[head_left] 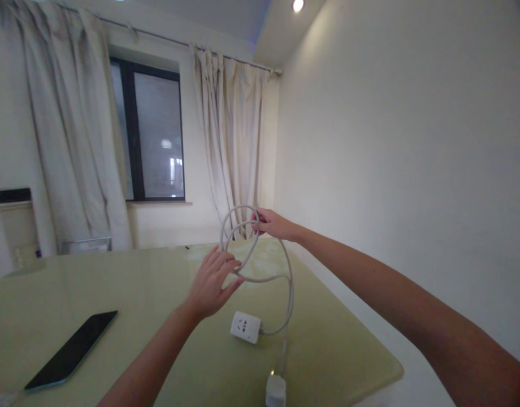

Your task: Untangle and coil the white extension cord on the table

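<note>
Lower centre: the white block [276, 391] is cut off by the bottom edge. Centre: the right hand [269, 222] hides part of the looped cable [260, 280]; contact between the cable and the left hand [212, 281] cannot be determined. Upper left: the curtain [76, 118] covers part of the window [158, 135]. Left of centre, far worktop [150, 294]: a dark speck [187, 247], too small to identify.

The bare right arm [370, 274] reaches in from the lower right, the right grip [274, 224] pinched, thumb and fingers together. The left forearm [162, 356] slants up from below; the left grip [212, 282] sits lower, fingers slightly bent, thumb spread away.
</note>
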Demonstrator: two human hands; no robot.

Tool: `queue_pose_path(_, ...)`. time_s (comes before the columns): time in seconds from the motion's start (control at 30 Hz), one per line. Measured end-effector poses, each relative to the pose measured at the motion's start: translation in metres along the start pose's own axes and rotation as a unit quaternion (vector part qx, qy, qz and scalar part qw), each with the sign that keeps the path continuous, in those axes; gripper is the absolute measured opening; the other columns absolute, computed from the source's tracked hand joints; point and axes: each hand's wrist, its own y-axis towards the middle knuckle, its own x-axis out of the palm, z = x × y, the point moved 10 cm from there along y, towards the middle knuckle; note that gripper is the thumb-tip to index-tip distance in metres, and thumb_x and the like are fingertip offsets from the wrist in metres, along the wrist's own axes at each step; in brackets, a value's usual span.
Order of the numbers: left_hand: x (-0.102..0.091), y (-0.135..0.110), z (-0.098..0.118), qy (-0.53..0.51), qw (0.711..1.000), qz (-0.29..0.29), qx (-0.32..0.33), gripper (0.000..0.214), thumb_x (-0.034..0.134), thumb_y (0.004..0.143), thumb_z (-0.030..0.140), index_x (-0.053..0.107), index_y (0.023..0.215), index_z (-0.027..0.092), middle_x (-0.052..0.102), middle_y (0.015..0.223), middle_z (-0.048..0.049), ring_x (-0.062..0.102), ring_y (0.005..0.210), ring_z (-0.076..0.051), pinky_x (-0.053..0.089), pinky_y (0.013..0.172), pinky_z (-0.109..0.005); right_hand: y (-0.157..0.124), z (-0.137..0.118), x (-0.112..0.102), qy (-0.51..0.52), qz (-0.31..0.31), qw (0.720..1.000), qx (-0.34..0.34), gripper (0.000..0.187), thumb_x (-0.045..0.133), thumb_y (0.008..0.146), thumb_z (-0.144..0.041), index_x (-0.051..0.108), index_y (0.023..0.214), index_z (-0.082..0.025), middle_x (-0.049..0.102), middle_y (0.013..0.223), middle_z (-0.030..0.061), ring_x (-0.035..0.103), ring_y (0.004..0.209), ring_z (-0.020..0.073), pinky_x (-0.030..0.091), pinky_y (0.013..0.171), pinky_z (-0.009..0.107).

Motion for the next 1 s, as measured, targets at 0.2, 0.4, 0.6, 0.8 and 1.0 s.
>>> queue_pose_path(0.2,-0.011,0.023,-0.039,-0.247,0.927,0.195,-0.205,0.064,0.084,0.074,0.046,0.05,0.123,0.024,0.066,0.11,-0.006,0.069,0.08,-0.017,0.059,0.076,-0.036,0.006,-0.054,-0.001,0.122,-0.019,0.992,-0.022,0.032,0.077,0.087,-0.04,0.056,0.101,-0.021,0.059,0.067,-0.0067,0.063,0.061,0.0114,0.061,0.067,0.03)
queue_pose_path(0.4,-0.001,0.042,-0.037,-0.374,0.874,0.141,-0.276,0.051,0.088,0.069,0.054,0.062,0.091,0.017,0.056,0.057,0.0073,0.052,0.046,-0.007,0.046,0.05,-0.019,0.018,-0.062,-0.012,0.04,-0.013,0.998,-0.036,0.038,0.081,0.083,-0.047,0.055,0.091,-0.019,0.055,0.058,-0.0092,0.041,0.042,0.0046,0.056,0.05,0.023)
queue_pose_path(0.6,-0.011,0.057,0.001,-0.464,0.848,0.105,-0.232,0.045,0.087,0.074,0.051,0.056,0.072,0.019,0.045,0.052,0.0091,0.056,0.053,-0.009,0.054,0.063,-0.023,0.016,-0.037,-0.048,-0.017,0.114,0.993,-0.005,0.045,0.091,0.072,-0.044,0.054,0.08,-0.02,0.048,0.05,-0.0093,0.045,0.042,0.0072,0.052,0.041,0.022)
queue_pose_path(0.8,-0.016,0.078,0.043,-0.489,0.844,0.075,-0.206,0.034,0.069,0.093,0.046,0.06,0.075,0.018,0.02,0.045,0.0133,0.019,0.039,-0.005,0.041,0.048,-0.019,0.014,-0.001,-0.027,-0.066,0.086,0.988,0.109,0.011,0.065,0.09,-0.011,0.057,0.09,-0.017,0.054,0.054,-0.0074,0.051,0.044,0.0079,0.057,0.051,0.023)
queue_pose_path(1.0,-0.037,0.071,0.021,-0.181,0.963,0.087,-0.181,0.052,0.067,0.086,0.066,0.071,0.1,0.016,0.04,0.056,0.0093,0.043,0.048,-0.009,0.052,0.056,-0.025,0.008,0.004,-0.038,-0.124,0.113,0.98,0.112,0.019,0.058,0.093,-0.006,0.053,0.107,-0.019,0.059,0.06,-0.0054,0.061,0.052,0.0132,0.054,0.055,0.023)
